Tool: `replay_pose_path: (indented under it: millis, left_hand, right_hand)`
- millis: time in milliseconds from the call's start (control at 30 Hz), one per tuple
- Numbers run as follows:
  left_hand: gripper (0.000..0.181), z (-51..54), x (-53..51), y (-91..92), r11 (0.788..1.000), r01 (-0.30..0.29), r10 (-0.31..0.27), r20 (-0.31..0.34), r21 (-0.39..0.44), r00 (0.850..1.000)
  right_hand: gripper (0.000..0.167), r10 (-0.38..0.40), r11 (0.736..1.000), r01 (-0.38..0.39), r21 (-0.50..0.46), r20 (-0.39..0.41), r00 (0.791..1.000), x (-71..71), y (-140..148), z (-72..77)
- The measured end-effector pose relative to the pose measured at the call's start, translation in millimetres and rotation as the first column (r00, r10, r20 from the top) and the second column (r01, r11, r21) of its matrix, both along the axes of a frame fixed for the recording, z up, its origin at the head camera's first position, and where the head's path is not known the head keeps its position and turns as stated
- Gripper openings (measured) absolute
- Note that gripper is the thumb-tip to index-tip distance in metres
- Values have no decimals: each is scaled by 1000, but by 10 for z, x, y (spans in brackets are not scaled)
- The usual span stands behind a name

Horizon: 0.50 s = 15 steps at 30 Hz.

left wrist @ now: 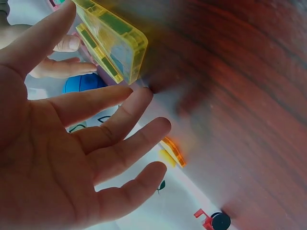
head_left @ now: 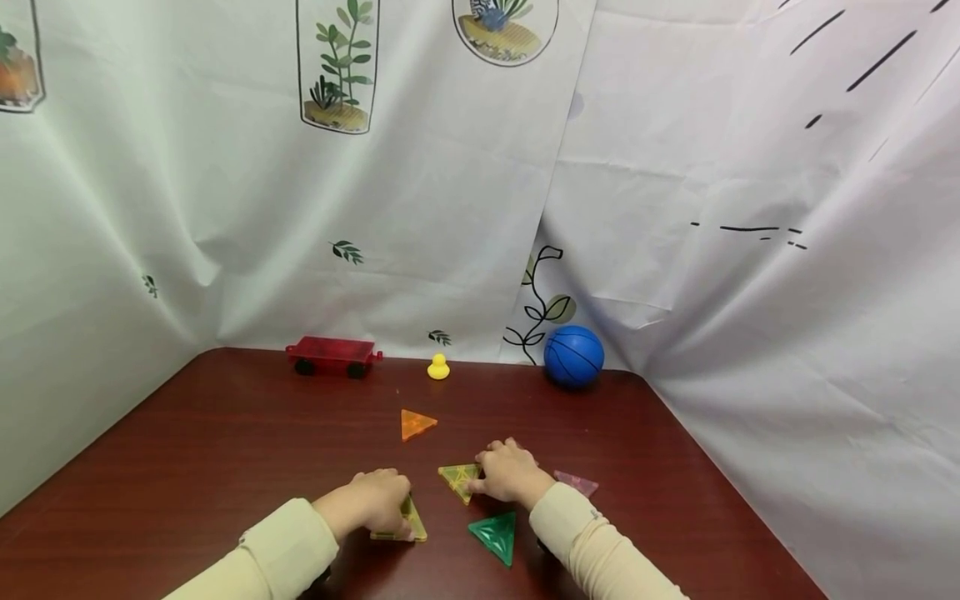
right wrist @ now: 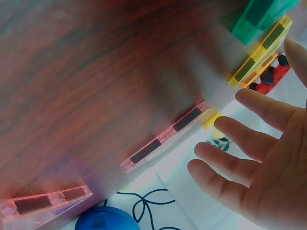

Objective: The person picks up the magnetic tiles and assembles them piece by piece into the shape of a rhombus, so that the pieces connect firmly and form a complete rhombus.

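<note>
My left hand [head_left: 371,502] is over a yellow triangular tile [head_left: 417,523], thumb on its face; in the left wrist view, the fingers of the left hand [left wrist: 81,143] are spread and slightly bent beside the yellow tile [left wrist: 117,36]. A second yellow triangle [head_left: 456,478] lies by the thumb of my right hand [head_left: 510,473]. In the right wrist view the right hand [right wrist: 268,153] has its fingers loosely extended, with a yellow tile [right wrist: 261,52] near the thumb. Whether that thumb touches it, I cannot tell. A green triangle [head_left: 497,536] lies between the forearms.
An orange triangle [head_left: 416,424] lies farther back. One pink tile [head_left: 576,483] sits right of the right hand; another pink tile [right wrist: 165,136] shows beyond its fingers. Along the back stand a red wagon [head_left: 333,354], a yellow duck [head_left: 438,367] and a blue ball [head_left: 573,356].
</note>
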State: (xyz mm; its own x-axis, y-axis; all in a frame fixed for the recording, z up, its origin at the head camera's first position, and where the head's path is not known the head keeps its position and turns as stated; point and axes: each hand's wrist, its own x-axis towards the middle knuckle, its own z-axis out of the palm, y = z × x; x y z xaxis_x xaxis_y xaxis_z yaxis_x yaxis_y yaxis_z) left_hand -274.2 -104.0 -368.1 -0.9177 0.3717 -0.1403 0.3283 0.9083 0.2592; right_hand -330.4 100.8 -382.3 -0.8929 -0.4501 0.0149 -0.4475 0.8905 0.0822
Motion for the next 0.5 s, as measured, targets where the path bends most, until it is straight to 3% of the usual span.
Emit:
replay_pose_path:
  millis: [133,500]
  left_hand:
    - [36,9,-6,12,1000,-10,9,19,11,1000]
    - [43,-24,-27,39,999,-26,26,-9,26,1000]
  right_hand:
    - [53,0,1000,0,-5,5,1000,-5,-2,3]
    - [51,-50,997,53,-48,52,997,5,-32,2]
